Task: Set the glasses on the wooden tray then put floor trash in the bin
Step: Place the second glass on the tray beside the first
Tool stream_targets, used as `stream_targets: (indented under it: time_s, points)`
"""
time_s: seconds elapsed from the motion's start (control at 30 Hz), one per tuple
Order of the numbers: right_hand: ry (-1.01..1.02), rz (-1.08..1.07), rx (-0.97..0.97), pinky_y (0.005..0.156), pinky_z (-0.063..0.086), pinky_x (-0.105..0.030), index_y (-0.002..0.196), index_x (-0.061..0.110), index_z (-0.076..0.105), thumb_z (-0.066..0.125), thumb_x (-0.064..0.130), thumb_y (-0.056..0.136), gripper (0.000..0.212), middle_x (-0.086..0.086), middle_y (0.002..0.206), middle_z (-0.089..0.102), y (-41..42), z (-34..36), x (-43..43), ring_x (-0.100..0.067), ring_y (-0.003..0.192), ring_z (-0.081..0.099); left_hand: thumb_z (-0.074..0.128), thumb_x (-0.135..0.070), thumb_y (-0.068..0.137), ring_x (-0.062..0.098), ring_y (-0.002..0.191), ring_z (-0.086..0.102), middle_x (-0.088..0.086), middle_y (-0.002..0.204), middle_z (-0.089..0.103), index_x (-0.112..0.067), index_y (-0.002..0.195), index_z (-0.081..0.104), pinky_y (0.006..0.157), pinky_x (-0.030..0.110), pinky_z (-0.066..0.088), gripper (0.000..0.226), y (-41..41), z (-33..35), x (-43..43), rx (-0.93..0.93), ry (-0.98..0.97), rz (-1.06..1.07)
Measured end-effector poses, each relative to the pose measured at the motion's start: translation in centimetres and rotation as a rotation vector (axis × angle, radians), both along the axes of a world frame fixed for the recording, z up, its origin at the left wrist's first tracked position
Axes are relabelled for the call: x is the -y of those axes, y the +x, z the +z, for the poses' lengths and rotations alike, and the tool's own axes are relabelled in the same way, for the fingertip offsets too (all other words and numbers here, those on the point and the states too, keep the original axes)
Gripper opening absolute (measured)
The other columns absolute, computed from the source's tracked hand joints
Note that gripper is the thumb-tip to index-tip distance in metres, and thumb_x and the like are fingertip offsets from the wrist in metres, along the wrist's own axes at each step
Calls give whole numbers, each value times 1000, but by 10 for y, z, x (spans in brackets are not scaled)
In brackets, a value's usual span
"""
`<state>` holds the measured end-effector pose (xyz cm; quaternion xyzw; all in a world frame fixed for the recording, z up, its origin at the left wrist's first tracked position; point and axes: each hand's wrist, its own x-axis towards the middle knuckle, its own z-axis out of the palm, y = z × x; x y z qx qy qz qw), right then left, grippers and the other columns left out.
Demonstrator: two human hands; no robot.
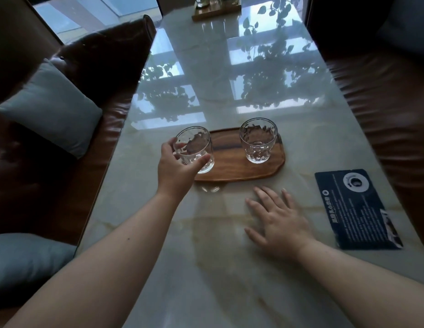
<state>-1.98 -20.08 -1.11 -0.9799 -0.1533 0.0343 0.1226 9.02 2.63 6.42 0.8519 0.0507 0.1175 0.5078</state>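
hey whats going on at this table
A person is setting clear glasses on a wooden tray on a glossy marble table. The left hand grips one tilted glass at the tray's left end; whether its base has touched down is unclear. A second glass already stands upright on the tray's right side. The right hand lies flat and empty on the table, beside a dark blue printed card. No floor trash or bin is in view.

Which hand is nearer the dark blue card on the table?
Right. The right hand lies flat on the table just left of the blue card; the left hand is farther away, gripping a glass.
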Motion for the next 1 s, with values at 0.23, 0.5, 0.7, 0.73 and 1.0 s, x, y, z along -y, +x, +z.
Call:
stream_targets:
  time_s: [0.23, 0.5, 0.7, 0.73, 1.0]
  points:
    - [-36, 2, 1, 114, 16, -55, 135, 23, 49, 35, 66, 79, 72, -10, 150, 40, 2, 0, 0, -24, 141, 30, 87, -35, 57, -9, 84, 56, -8, 109, 55, -17, 125, 42, 77, 13, 43, 83, 27, -10, 11, -40, 51, 29]
    - [-37, 18, 4, 115, 9, -55, 139, 24, 43, 32, 67, 81, 73, -10, 153, 34, 2, -2, 1, -23, 144, 23, 88, -30, 56, 9, 87, 59, -8, 105, 57, -14, 125, 42, 72, 5, 40, 85, 36, -22, 26, -37, 69, -2]
    - [-29, 18, -9, 116, -2, -51, 144, 27, 31, 25, 68, 82, 75, -7, 159, 20, 3, -4, 2, -20, 147, 8, 87, -32, 59, 10, 91, 58, -2, 112, 57, -13, 128, 38, 76, 8, 39, 87, 37, -24, 28, -61, 88, -20]
    - [-30, 17, -9, 116, -2, -51, 144, 27, 31, 25, 68, 81, 76, -7, 159, 20, 3, -4, 2, -20, 147, 9, 87, -33, 59, 12, 96, 58, 0, 116, 57, -13, 129, 36, 82, 15, 40, 89, 36, -23, 28, -77, 94, -30]
    - [-13, 14, 8, 117, 5, -54, 141, 25, 37, 29, 67, 81, 74, -8, 156, 27, 1, -6, 1, -21, 145, 15, 80, -46, 65, 26, 131, 37, 16, 144, 39, -7, 144, 15, 109, 38, 32, 109, -13, -8, 15, -157, 299, -87]
